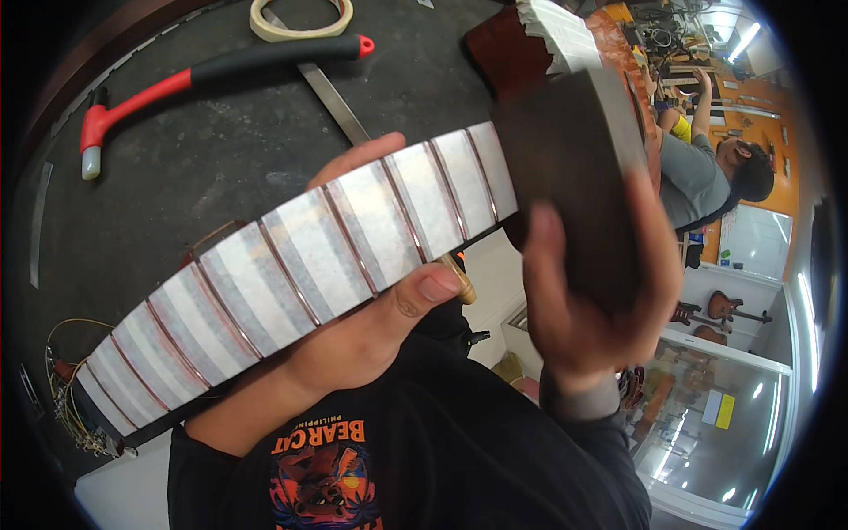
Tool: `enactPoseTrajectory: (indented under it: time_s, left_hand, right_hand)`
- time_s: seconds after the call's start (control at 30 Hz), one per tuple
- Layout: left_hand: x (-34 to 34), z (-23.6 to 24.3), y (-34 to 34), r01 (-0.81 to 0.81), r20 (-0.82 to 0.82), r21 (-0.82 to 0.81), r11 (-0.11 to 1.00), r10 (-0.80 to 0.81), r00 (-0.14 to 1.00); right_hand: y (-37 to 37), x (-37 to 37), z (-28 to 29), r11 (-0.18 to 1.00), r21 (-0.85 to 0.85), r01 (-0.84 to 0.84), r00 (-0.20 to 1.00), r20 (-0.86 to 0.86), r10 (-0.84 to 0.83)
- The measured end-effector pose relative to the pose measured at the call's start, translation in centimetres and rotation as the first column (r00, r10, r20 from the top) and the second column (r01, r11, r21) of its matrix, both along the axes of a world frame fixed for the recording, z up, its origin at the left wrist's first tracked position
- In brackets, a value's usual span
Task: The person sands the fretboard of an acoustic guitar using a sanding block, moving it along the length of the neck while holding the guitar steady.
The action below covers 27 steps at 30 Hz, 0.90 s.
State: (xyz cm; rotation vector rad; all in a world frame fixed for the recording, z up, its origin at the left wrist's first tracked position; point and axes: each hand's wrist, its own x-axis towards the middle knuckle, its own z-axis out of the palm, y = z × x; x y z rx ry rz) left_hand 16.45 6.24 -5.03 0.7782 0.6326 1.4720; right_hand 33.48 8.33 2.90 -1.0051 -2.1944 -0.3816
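A guitar neck [291,256] runs slantwise across the middle, its fingerboard facing me. Strips of whitish masking tape [362,199] cover the wood between the metal frets, which stay bare. My left hand [380,331] is wrapped round the neck from beneath, thumb along the near edge and fingers showing past the far edge. In my right hand [601,300] is a dark rectangular block [574,168], gripped with thumb and fingers on opposite sides and blurred by motion. The block lies at the right end of the taped part and hides what is under it.
A red and black mallet [190,79] lies on the dark bench [221,159], near a roll of masking tape [300,18] and a metal strip [331,102]. Loose strings [75,415] spread from the neck's left end. A co-worker [707,177] is at the right; guitars [738,307] hang beyond.
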Motion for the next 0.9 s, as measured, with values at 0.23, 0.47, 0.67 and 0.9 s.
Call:
enactPoseTrajectory:
  time_s: [0.23, 0.47, 0.67, 0.9]
  left_hand:
    - [0.1, -0.8, 0.2, 0.001, -0.090, 0.069, 0.998, 0.005, 0.996]
    - [-0.3, 0.0, 0.0, 0.036, 0.043, -0.038, 0.999, -0.034, 0.998]
    - [0.2, -0.8, 0.4, -0.023, -0.036, 0.068, 0.997, 0.026, 0.999]
    - [-0.2, -0.3, 0.1, 0.048, 0.018, -0.013, 0.999, -0.047, 0.999]
  right_hand:
    - [1.3, -1.0, 0.4, 1.000, -0.020, -0.002, 0.994, 0.110, 0.004]
    - [1.6, -1.5, 0.0, 0.999, -0.010, 0.036, 0.998, 0.052, -0.035]
    - [0.9, -1.1, -0.2, 0.999, -0.021, 0.028, 1.000, 0.014, -0.027]
    - [3.7, -2.3, -0.2, 1.000, -0.016, 0.022, 0.992, 0.126, -0.020]
